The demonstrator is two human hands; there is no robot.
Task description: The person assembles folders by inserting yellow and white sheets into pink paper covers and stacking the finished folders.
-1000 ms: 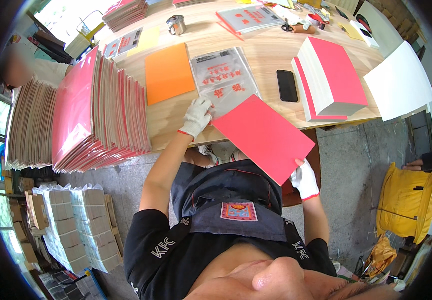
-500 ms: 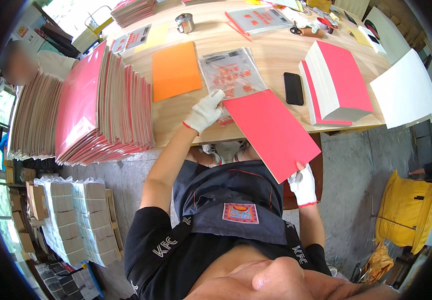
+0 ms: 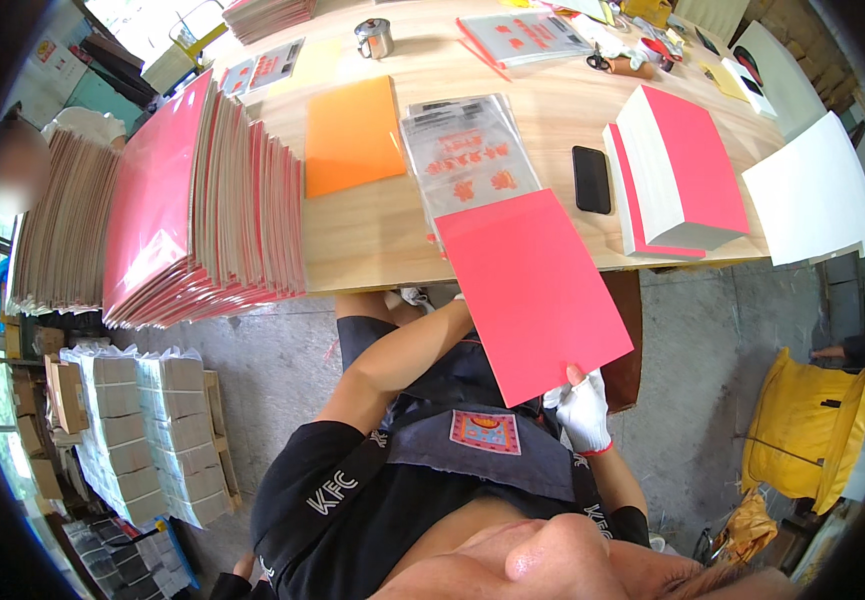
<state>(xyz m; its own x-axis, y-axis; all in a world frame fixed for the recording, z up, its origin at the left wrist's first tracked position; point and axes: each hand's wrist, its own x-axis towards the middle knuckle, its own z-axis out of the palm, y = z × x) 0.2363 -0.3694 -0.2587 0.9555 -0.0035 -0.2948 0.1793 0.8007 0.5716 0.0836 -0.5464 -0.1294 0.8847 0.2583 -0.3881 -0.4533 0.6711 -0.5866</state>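
Note:
A flat pink card (image 3: 532, 295) lies slantwise over the table's near edge, its far end overlapping a pile of clear plastic bags with red print (image 3: 477, 150). My right hand (image 3: 584, 412), in a white knitted glove with a red cuff, pinches the card's near edge, thumb on top. My left forearm (image 3: 407, 350) reaches beneath the card; the card hides nearly all of my left hand, so its fingers do not show. Left of the bags lies an orange sheet (image 3: 352, 135). A black phone (image 3: 591, 180) rests to their right.
A tall stack of bagged pink packs (image 3: 167, 200) stands on the table's left. Thick pink-topped stacks (image 3: 687, 165) and a white sheet (image 3: 812, 190) sit at right. A metal mug (image 3: 373, 40) stands farther back. Wrapped bundles (image 3: 147, 430) occupy the floor; another person is at far left.
My left hand has gone from the card's far left corner to underneath it. The card has come nearer and turned more lengthwise, my right hand moving with it, still gripping.

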